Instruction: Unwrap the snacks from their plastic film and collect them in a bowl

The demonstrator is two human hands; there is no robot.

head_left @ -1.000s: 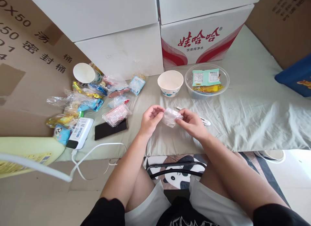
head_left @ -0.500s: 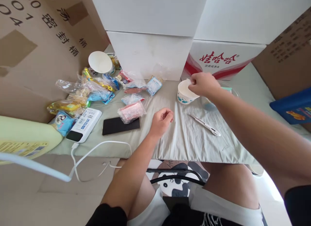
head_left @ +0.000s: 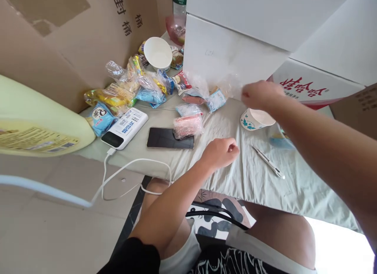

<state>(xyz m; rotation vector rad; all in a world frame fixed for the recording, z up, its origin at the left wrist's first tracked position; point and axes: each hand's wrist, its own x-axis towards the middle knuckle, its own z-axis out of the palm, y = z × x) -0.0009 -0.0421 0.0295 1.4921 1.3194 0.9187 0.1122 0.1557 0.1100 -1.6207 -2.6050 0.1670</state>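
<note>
My left hand (head_left: pixel 220 151) is closed in a loose fist above the cloth, to the right of the phone; whatever its fingers may hold is hidden. Closed too is my right hand (head_left: pixel 262 94), raised just over the back rim of a white paper cup (head_left: pixel 253 121) with a teal leaf print. Its fingertips face away from me, so I cannot make out what is in them. A white and grey pen-like tool (head_left: pixel 268 161) lies in front of the cup. Behind my right forearm, a clear plastic container (head_left: pixel 281 139) shows in part.
A pink wrapped pack (head_left: pixel 188 127) rests partly on the black phone (head_left: pixel 159 138). Left of it lie a white power bank (head_left: pixel 125 128) with a cable and several snack packets (head_left: pixel 150 95). Another paper cup (head_left: pixel 158 54) stands behind them. White boxes (head_left: pixel 235 42) wall off the back.
The view has swung to the left, so things appear farther right. My right hand has come up from the paper cup's rim and moved leftward. My left hand stays closed.
</note>
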